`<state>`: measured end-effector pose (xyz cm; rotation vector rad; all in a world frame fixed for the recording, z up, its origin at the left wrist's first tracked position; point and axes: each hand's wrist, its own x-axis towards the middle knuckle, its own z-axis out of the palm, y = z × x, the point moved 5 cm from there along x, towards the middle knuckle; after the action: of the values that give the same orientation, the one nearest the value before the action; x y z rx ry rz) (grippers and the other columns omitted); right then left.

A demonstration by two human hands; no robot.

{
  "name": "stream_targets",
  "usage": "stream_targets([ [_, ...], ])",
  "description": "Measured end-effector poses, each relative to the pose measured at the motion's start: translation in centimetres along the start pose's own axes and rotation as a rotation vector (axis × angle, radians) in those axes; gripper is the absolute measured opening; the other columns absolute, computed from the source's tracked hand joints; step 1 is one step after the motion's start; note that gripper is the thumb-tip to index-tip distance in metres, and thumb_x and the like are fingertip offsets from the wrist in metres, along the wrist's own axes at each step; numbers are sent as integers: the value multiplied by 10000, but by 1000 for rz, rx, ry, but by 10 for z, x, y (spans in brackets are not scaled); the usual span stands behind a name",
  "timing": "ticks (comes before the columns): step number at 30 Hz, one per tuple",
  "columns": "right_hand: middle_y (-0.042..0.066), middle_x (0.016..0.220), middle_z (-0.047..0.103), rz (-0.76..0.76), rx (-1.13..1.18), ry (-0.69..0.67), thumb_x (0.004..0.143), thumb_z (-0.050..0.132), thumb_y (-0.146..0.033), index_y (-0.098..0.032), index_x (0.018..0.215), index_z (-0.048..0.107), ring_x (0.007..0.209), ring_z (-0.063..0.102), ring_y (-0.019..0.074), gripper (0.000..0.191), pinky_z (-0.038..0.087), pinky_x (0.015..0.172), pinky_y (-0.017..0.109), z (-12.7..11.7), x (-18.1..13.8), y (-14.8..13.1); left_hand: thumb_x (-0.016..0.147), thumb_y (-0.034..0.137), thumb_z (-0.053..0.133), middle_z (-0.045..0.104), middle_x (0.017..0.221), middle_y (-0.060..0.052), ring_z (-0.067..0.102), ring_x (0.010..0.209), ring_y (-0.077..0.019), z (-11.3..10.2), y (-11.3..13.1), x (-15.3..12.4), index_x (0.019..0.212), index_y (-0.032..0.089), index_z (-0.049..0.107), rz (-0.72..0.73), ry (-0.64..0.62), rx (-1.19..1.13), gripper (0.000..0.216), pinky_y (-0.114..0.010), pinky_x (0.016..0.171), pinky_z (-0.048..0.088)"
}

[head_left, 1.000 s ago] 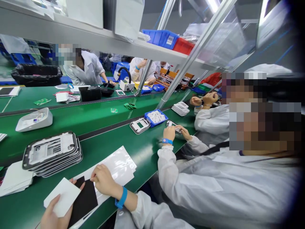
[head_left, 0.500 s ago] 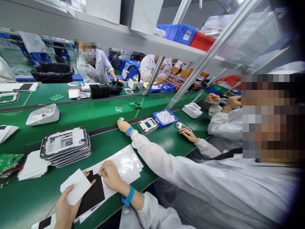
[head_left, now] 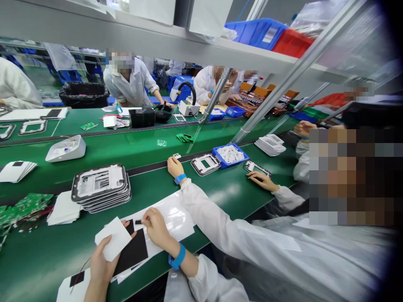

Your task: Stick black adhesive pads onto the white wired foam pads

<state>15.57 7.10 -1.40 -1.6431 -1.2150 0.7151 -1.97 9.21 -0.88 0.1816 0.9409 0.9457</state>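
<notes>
head; green bench (head_left: 40, 260), shelf (head_left: 176, 44) above; left hand (head_left: 103, 262) pinching card (head_left: 115, 239); right hand (head_left: 158, 230) pinching black tab (head_left: 138, 222)

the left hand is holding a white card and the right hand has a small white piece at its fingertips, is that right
Not quite: the small piece at the fingertips of the right hand is black, not white, as the head view shows. The left hand is indeed holding a white card.

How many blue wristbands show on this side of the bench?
3: a blue band on the wearer's right wrist, a second on the neighbour's outstretched arm, a third on the worker beyond. Sleeves may hide more.
</notes>
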Motion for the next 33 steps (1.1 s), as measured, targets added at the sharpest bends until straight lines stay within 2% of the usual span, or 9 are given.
stream_targets([
  [3,6,765,554,89,86,41,761,503,-47,-205,722,531,754,542,179,165,443,719,318,-10,9,11,753,135,608,726,1118,-78,571,1199,-352,2,1,-1,1298,167,573,20,-6,-12,548,-553,1052,429],
  [6,-17,676,577,148,209,-18,775,585,-171,-207,711,568,646,572,159,75,475,623,284,-17,16,16,771,122,581,734,1067,-114,557,1213,-368,5,2,-2,1263,130,584,37,-7,6,493,-602,1038,414],
  [11,-20,627,617,204,379,-84,719,723,-417,-242,668,593,615,634,172,224,527,603,291,-32,16,6,777,122,569,725,1075,-132,610,1145,-361,6,3,-3,1285,132,554,33,1,-22,509,-626,1012,430],
  [16,-32,621,597,244,449,-43,708,747,-484,-251,704,620,620,619,160,266,518,647,291,-57,2,-13,752,121,600,726,1035,-129,679,997,-363,22,1,-19,1347,166,486,-31,-24,30,607,-624,910,508],
  [20,-10,653,598,278,464,-72,660,795,-471,-212,731,642,614,580,155,309,494,609,278,-80,-10,-39,745,146,615,717,1006,-116,695,912,-329,56,-8,-51,1338,186,486,-174,-129,84,607,-558,834,553],
  [25,43,909,634,131,399,-62,747,758,-349,-231,723,672,895,613,192,148,506,778,269,-117,-23,-98,696,184,600,692,999,-125,664,859,-309,103,-8,-90,1216,170,547,-232,-508,29,523,-552,757,557],
  [27,47,990,615,67,338,-46,768,744,-291,-245,694,674,962,609,196,112,511,794,252,-131,-28,-118,684,175,597,684,1012,-123,657,879,-308,113,-4,-99,1156,182,550,-223,-588,14,475,-536,741,556],
  [30,39,860,619,-4,312,-69,782,728,-254,-278,700,677,821,631,188,99,540,692,248,-141,-32,-141,662,154,615,676,1037,-118,651,910,-302,118,3,-109,1118,190,535,-207,-614,16,464,-524,751,548],
  [33,19,692,607,-53,339,-135,783,727,-264,-315,735,691,650,623,181,79,552,576,245,-137,-32,-155,649,154,652,665,1060,-109,651,937,-304,118,8,-117,1136,199,527,-203,-614,51,505,-520,780,541],
])
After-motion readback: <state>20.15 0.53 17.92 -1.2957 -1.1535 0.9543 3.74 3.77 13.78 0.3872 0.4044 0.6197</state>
